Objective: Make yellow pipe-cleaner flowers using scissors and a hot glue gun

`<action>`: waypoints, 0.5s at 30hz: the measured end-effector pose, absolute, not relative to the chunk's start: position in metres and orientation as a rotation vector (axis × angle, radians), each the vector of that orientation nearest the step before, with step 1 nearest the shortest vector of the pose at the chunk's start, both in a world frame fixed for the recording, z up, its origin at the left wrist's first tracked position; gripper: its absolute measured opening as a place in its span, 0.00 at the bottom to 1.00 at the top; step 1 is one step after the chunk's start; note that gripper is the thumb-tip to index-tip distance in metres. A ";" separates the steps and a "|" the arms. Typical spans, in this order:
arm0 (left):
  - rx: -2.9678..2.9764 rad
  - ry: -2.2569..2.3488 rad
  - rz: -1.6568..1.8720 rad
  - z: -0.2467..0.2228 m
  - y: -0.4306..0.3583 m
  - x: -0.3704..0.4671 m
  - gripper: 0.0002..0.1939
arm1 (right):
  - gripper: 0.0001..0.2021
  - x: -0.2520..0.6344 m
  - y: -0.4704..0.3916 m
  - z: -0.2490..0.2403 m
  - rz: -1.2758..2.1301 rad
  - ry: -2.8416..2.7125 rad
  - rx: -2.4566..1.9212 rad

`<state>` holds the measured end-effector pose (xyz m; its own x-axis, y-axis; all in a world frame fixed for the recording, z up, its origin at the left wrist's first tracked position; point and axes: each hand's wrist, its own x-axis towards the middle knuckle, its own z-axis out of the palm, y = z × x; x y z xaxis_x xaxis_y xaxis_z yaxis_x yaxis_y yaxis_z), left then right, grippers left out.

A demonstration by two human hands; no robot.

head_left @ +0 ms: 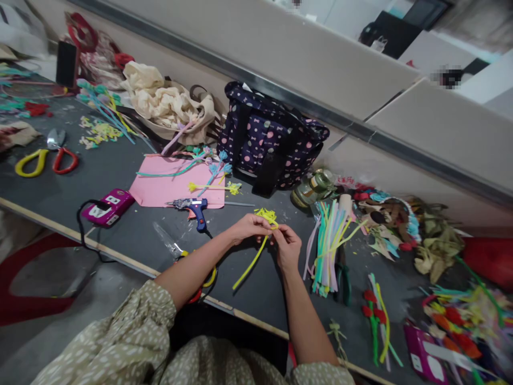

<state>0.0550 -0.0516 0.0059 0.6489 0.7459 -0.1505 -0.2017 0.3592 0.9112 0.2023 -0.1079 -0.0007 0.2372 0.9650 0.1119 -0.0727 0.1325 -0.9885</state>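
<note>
In the head view my left hand and my right hand meet over the dark table, fingertips pinched together. Between them is a yellow pipe cleaner, its long end slanting down toward the table's front edge. Small yellow trimmed pieces show just beyond my fingertips; whether they join the strip I cannot tell. A blue glue gun lies left of my hands. Scissors with yellow and red handles are partly hidden under my left forearm. To the right lies a bundle of pastel pipe cleaners.
Pipe-cleaner flowers lie on a pink sheet. Behind stand a dotted navy bag and a glass jar. A purple power strip and more scissors are at left. Red pipe-cleaner flowers lie front right.
</note>
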 end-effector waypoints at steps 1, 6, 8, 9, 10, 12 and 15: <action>1.044 0.618 0.667 0.004 -0.051 0.056 0.20 | 0.08 0.203 -0.108 -0.001 0.979 -1.033 -1.161; 1.115 0.636 0.674 0.000 -0.051 0.058 0.20 | 0.10 0.204 -0.108 -0.001 0.946 -1.059 -1.200; 1.138 0.645 0.664 0.001 -0.052 0.058 0.19 | 0.10 0.205 -0.108 -0.001 0.952 -1.043 -1.196; 1.150 0.639 0.656 0.002 -0.052 0.057 0.18 | 0.10 0.205 -0.107 -0.001 0.961 -1.030 -1.194; 1.164 0.629 0.647 0.003 -0.052 0.057 0.18 | 0.10 0.205 -0.106 -0.001 0.974 -1.014 -1.193; 1.187 0.607 0.626 0.005 -0.052 0.055 0.18 | 0.10 0.206 -0.105 -0.001 1.011 -0.981 -1.191; 1.185 0.597 0.596 0.009 -0.053 0.053 0.20 | 0.10 0.209 -0.103 -0.002 1.105 -0.941 -1.167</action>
